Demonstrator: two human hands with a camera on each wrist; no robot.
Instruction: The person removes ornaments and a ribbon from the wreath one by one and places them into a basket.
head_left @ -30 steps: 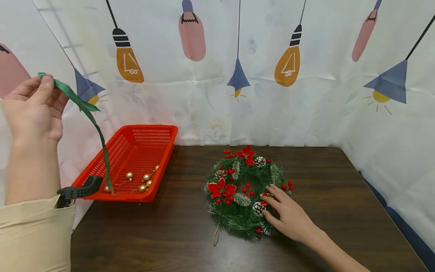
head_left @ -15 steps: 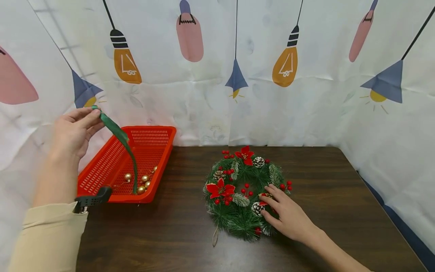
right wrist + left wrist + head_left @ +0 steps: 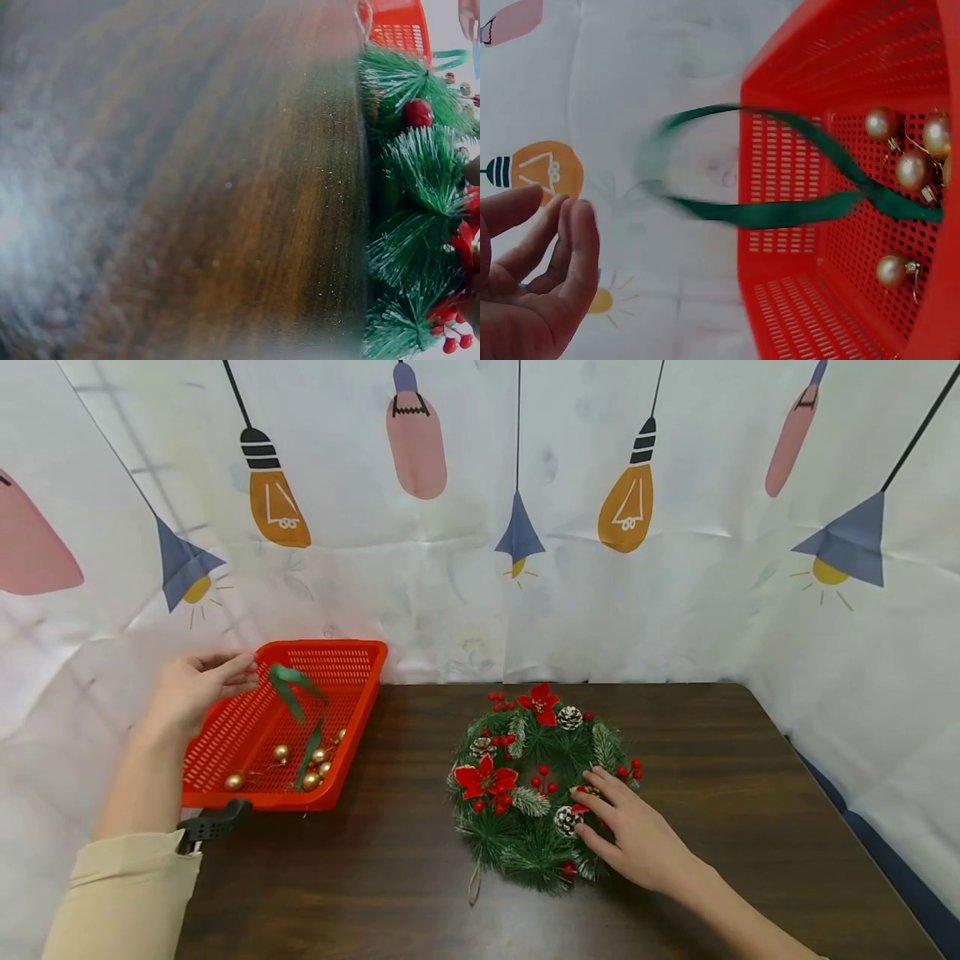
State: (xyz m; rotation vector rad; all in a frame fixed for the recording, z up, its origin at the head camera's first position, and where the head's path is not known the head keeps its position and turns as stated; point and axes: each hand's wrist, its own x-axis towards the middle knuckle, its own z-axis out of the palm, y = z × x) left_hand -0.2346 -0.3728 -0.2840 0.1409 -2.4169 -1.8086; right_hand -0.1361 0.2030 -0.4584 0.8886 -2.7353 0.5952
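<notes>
My left hand (image 3: 198, 689) is beside the left rim of the red basket (image 3: 358, 727), fingers loosely bent with a gap between thumb and fingertips. Apart from it, a looped green ribbon (image 3: 780, 215) is in mid-air over the basket, blurred at its loop in the left wrist view. Several small gold ball ornaments (image 3: 318, 756) lie in the basket. On the table, my right hand (image 3: 637, 839) rests with spread fingers on the right side of a Christmas wreath (image 3: 525, 847), covering part of a red flower next to a pinecone (image 3: 567, 821).
The dark wooden table (image 3: 360, 877) carries the wreath at its middle, with a twine loop (image 3: 474, 885) hanging off the wreath's front. The basket overlaps the table's left edge. Behind stands a white curtain (image 3: 450, 585) printed with lamps. A black strap piece (image 3: 217, 822) sits at the left wrist.
My left hand has come down and right to the basket, carrying the green ribbon, and has let it go over the basket. My right hand has stayed on the wreath.
</notes>
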